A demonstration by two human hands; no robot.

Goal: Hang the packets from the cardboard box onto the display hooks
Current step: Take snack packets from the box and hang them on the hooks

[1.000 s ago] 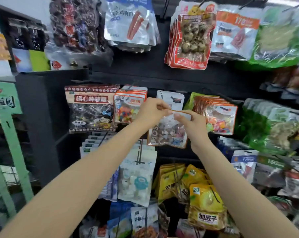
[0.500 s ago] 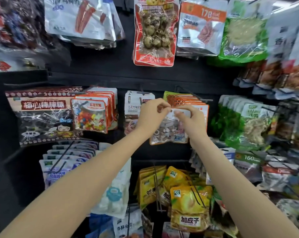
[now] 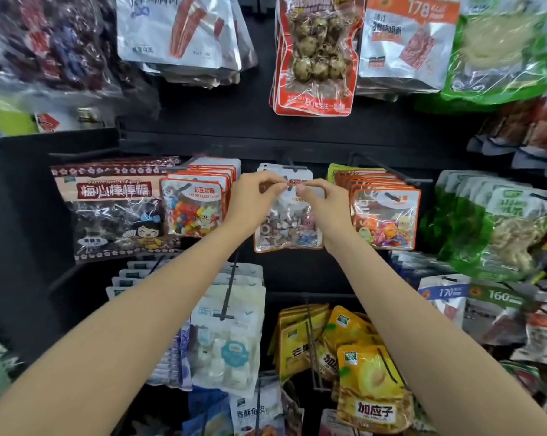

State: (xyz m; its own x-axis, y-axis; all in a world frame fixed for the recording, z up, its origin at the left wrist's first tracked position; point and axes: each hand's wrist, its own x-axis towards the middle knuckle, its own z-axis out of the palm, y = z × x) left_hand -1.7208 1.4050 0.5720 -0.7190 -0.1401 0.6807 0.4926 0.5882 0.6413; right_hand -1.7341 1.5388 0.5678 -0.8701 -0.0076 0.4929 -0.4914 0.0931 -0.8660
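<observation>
2 bare forearms in shot, no sleeves showing anywhere up to the frame's lower edge. Left hand (image 3: 256, 201) carries no ring, watch or glove; right hand (image 3: 324, 207) is just as plain. Wrists bare too, no bands, no markings on either arm.

Stone-candy packet (image 3: 289, 229) hung mid-row on hook (image 3: 292, 166); left hand (image 3: 255, 199) and right hand (image 3: 324, 204) pinched its top edge from either side; bean-candy packets (image 3: 192, 209) just left; lollipop bag (image 3: 108, 212) farther left; fruit-candy packets (image 3: 383, 215) just right; egg packets (image 3: 313, 55) above; marshmallow packets (image 3: 228, 335) below left; dried-fruit pouches (image 3: 371, 385) below right.
</observation>
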